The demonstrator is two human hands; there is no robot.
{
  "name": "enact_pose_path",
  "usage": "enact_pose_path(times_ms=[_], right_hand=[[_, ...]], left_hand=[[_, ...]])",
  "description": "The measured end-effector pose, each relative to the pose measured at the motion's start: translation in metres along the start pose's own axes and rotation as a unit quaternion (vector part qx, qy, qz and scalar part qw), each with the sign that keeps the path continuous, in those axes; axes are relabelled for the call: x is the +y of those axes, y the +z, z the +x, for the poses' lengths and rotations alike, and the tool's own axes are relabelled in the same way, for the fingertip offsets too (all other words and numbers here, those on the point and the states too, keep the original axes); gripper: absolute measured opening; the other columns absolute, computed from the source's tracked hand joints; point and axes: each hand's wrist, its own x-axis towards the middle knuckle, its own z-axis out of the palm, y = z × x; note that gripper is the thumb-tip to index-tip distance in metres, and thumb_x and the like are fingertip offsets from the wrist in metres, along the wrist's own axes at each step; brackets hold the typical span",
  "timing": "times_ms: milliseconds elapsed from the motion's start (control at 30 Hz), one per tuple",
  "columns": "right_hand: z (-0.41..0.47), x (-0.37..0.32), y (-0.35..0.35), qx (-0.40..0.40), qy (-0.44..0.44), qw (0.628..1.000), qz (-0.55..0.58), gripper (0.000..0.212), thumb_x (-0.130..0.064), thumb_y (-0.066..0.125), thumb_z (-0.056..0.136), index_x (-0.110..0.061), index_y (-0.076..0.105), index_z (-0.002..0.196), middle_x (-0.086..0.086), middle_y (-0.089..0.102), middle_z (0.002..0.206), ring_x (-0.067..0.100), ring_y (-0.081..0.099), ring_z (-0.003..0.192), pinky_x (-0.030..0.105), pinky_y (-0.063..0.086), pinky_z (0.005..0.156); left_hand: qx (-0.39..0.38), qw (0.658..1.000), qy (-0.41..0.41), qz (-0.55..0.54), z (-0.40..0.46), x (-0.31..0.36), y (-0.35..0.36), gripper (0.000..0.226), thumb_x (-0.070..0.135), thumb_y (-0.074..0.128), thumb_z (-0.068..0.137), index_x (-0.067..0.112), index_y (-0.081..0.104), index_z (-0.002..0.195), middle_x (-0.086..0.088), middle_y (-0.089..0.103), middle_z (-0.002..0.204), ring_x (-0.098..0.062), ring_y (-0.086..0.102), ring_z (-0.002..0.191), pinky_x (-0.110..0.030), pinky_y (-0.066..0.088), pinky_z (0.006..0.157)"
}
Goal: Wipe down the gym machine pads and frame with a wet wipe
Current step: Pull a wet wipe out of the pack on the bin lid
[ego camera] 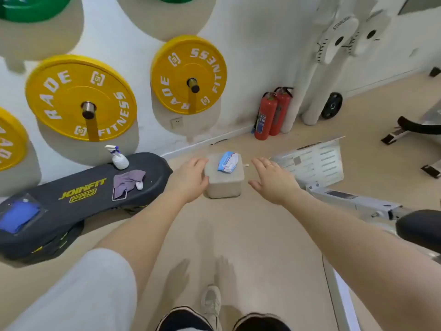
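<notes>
Wipes pack point(228, 161) lies atop grey block point(224, 180) on floor. Left of it: spray bottle point(118, 157), purple cloth point(127, 181) on black board point(78, 199). My left hand point(188, 177) flat, touching block's side; my right hand point(274, 180) spread wide, just beside it.

a gym. yellow weight plates point(81, 97) marked "rade fitness" hang on pegs along the white wall, with green plates point(31, 7) above them. a black "joinfit pro" balance board point(78, 199) lies on the beige floor, a white machine frame point(353, 201) stands at right, and 2 red fire extinguishers point(272, 114) sit in the corner.
</notes>
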Motion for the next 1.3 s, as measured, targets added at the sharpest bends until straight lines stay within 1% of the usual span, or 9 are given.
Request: enact_pose_path(times_ms=[100,300,567,767,900,1033,1133,1233,1300], right_hand=[[0.058,0.020,0.005,-0.015,0.041,0.998,0.048,0.061,-0.039,0.041,0.095,-0.013,0.018,0.145,0.007,0.025,0.151,0.027,0.028,0.135,0.042,0.034,0.105],[0.184,0.086,0.022,-0.088,0.040,0.995,0.035,0.048,-0.036,0.043,0.094,-0.010,0.036,0.134,0.009,0.034,0.143,0.030,0.034,0.128,0.042,0.037,0.102],[0.383,0.172,0.079,-0.229,-0.036,0.973,0.010,0.052,-0.034,0.042,0.096,-0.010,0.030,0.140,0.005,0.018,0.154,0.027,0.024,0.137,0.041,0.028,0.110],[0.496,0.198,0.181,-0.282,-0.088,0.956,-0.004,0.043,-0.023,0.031,0.100,-0.012,0.028,0.141,0.004,0.023,0.152,0.023,0.022,0.138,0.038,0.031,0.108],[0.562,0.208,0.276,-0.293,-0.143,0.944,-0.057,0.047,-0.013,0.034,0.097,-0.015,0.024,0.143,-0.001,0.018,0.154,0.019,0.011,0.142,0.034,0.022,0.110],[0.615,0.209,0.368,-0.274,-0.212,0.935,-0.070,0.056,-0.008,0.040,0.094,-0.016,0.020,0.146,0.002,0.012,0.156,0.022,0.009,0.143,0.033,0.017,0.112],[0.640,0.212,0.412,-0.267,-0.255,0.927,-0.073,0.057,-0.010,0.045,0.092,-0.018,0.024,0.145,0.005,0.012,0.156,0.025,0.010,0.143,0.035,0.013,0.113],[0.658,0.219,0.436,-0.270,-0.315,0.903,-0.112,0.064,-0.017,0.053,0.090,-0.020,0.023,0.146,0.006,0.012,0.156,0.027,0.013,0.142,0.038,0.015,0.113],[0.664,0.221,0.442,-0.259,-0.353,0.890,-0.130,0.064,-0.020,0.061,0.086,-0.017,0.032,0.143,0.010,0.026,0.152,0.032,0.026,0.137,0.042,0.028,0.109]], left_hand=[[-0.014,0.998,-0.042,-0.041,0.065,-0.014,0.010,0.052,0.025,0.043,0.094,0.015,0.027,0.143,-0.006,0.033,0.147,-0.025,0.036,0.130,-0.037,0.039,0.097],[-0.080,0.993,-0.071,-0.048,0.192,-0.027,0.053,0.054,0.024,0.043,0.093,0.016,0.026,0.144,-0.006,0.032,0.148,-0.027,0.037,0.129,-0.036,0.039,0.099],[-0.101,0.961,-0.203,-0.161,0.357,-0.056,0.154,0.051,0.017,0.047,0.092,0.012,0.033,0.141,-0.010,0.039,0.142,-0.026,0.040,0.127,-0.034,0.034,0.102],[-0.161,0.945,-0.233,-0.164,0.433,-0.099,0.255,0.047,0.014,0.042,0.094,0.006,0.033,0.140,-0.015,0.040,0.141,-0.032,0.046,0.120,-0.035,0.035,0.094],[-0.167,0.951,-0.228,-0.127,0.480,-0.137,0.347,0.057,0.036,0.029,0.088,0.007,0.039,0.136,-0.013,0.044,0.136,-0.032,0.050,0.116,-0.038,0.041,0.088],[-0.141,0.951,-0.237,-0.137,0.517,-0.160,0.440,0.059,0.033,0.049,0.092,0.012,0.027,0.143,-0.004,0.026,0.149,-0.022,0.033,0.132,-0.033,0.031,0.101],[-0.108,0.946,-0.262,-0.156,0.525,-0.165,0.492,0.075,0.037,0.062,0.083,0.004,0.029,0.142,-0.011,0.028,0.150,-0.027,0.032,0.134,-0.037,0.032,0.104],[-0.063,0.959,-0.242,-0.137,0.526,-0.166,0.525,0.086,0.039,0.080,0.059,-0.006,0.049,0.126,-0.022,0.056,0.125,-0.038,0.058,0.109,-0.044,0.050,0.085],[-0.040,0.964,-0.237,-0.113,0.529,-0.169,0.533,0.091,0.032,0.089,0.044,-0.007,0.055,0.118,-0.021,0.064,0.110,-0.037,0.064,0.095,-0.042,0.054,0.076]])
